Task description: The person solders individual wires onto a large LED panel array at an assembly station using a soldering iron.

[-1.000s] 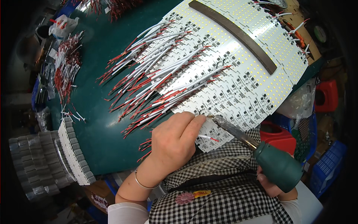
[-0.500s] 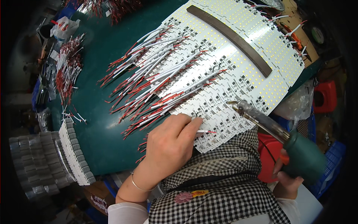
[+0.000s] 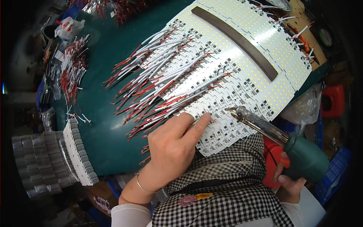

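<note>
- Two bare hands are working over a fan of white LED strip boards overlapping across the green bench top, filling the upper middle and right of the frame.
- Left hand is lying palm down at lower centre, index and middle fingertips pressing a thin red-and-white lead wire against the near end of a board; grip is narrow, fingers drawn together.
- Right hand is closing around the green handle of a soldering iron at lower right, with the barrel angling up-left and the tip hanging just beside the boards' near edge, apart from the pinned wire.
- Many red-and-white wire leads are already trailing from the boards toward the left of the frame.
- One dark flat bar is resting across the fan near the top.
- Loose cut wires are lying at upper left; stacked finished boards are standing on edge at lower left, beside grey trays.
- One checked apron is filling the lower middle.
- Step in hand, as judged: a lead is being seated on its pad with the joint not yet made.
- Next move, as judged, is calling for the tip to meet the wire end just beside the fingertips while the left hand is pinning the lead flat.
</note>
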{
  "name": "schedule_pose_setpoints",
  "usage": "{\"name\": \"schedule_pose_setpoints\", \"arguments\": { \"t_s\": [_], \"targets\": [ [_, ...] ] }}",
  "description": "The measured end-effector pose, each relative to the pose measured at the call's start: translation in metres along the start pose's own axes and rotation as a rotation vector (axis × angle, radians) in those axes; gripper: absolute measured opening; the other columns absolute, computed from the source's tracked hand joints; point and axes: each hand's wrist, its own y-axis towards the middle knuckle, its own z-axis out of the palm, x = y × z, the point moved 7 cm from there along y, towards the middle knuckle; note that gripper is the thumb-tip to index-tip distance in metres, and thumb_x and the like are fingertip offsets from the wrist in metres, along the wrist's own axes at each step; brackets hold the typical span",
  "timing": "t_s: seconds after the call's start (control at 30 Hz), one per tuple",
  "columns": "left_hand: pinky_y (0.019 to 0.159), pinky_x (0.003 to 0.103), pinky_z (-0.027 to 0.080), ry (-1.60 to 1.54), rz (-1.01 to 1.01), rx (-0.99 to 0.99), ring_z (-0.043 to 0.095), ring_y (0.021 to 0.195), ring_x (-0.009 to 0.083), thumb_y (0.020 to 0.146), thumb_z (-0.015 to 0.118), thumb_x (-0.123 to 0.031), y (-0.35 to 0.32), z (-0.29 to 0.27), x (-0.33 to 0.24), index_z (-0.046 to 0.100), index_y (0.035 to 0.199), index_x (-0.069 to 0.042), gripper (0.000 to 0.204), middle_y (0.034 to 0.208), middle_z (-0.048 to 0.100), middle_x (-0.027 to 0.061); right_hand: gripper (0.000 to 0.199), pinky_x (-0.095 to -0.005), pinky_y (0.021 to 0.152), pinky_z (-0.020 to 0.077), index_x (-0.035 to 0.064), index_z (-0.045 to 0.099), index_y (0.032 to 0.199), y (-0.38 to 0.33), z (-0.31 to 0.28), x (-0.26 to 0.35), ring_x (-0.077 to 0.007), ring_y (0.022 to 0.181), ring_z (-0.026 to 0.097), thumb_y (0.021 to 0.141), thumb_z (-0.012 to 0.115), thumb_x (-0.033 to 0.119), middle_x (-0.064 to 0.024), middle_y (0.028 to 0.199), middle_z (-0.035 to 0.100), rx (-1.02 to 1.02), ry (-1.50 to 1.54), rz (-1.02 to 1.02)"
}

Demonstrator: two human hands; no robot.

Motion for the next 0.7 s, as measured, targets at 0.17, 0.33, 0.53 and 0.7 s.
{"name": "schedule_pose_setpoints", "arguments": {
  "t_s": [0.17,0.33,0.53,0.7],
  "targets": [
    [0.048,0.03,0.043,0.005,0.043,-0.147,0.056,0.06,0.0179,0.064,0.065,0.0,0.002,0.001,0.002,0.071,0.095,-0.007,0.032,0.077,0.059,0.0044,0.068,-0.0273,0.044,0.0519,-0.0117,0.041,0.126,0.003,0.001,-0.001,-0.0197,0.058,0.06,0.067,0.073,0.002,-0.025,0.116,0.056,0.021,-0.048,0.012],
    [0.048,0.029,0.042,0.045,0.051,-0.178,0.054,0.058,0.0177,0.064,0.065,0.001,0.0,0.002,0.003,0.07,0.091,-0.007,0.029,0.076,0.058,0.0046,0.069,-0.028,0.045,0.0526,-0.0102,0.041,0.127,0.004,0.004,-0.003,-0.0204,0.06,0.06,0.067,0.073,0.001,-0.025,0.116,0.056,0.038,-0.077,0.018],
    [0.046,0.029,0.041,0.018,0.039,-0.171,0.052,0.055,0.017,0.062,0.063,0.003,0.001,0.005,0.004,0.07,0.092,-0.007,0.031,0.07,0.052,0.0038,0.071,-0.0281,0.046,0.053,-0.0105,0.04,0.129,0.006,0.007,-0.002,-0.0206,0.063,0.061,0.067,0.073,0.0,-0.025,0.118,0.056,0.09,-0.088,0.008],
    [0.042,0.03,0.039,-0.002,0.013,-0.129,0.051,0.05,0.0171,0.062,0.062,0.004,0.002,0.008,0.003,0.069,0.09,-0.006,0.031,0.066,0.046,0.0038,0.064,-0.0273,0.047,0.0528,-0.0131,0.045,0.124,0.012,0.016,0.0,-0.0201,0.061,0.06,0.068,0.073,0.0,-0.0244,0.118,0.055,0.118,-0.063,0.003]
  ]
}}
